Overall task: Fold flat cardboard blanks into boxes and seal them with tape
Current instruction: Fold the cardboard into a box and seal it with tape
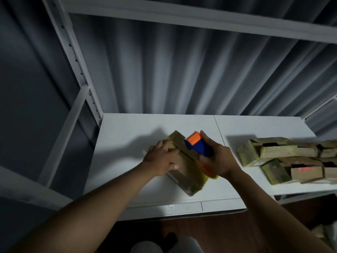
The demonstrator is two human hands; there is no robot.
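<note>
Head view, surface: we see a white shelf board of a white metal rack, with a seam dividing it into two panels.
Room: we note a grey pleated curtain behind the rack, an upper shelf rail overhead, and dark reddish floor below the front edge.
Box: we find a small cardboard box lying diagonally on the left panel near its middle, its top flaps meeting along a dark centre seam.
Left hand: we see the left hand laid palm down on the box's left flap, fingers spread flat, pressing rather than gripping.
Right hand: we see the right hand closed around a blue and orange tape dispenser, held over the box's right side.
Pile: we observe a heap of cardboard boxes on the right panel, well apart from the hands.
</note>
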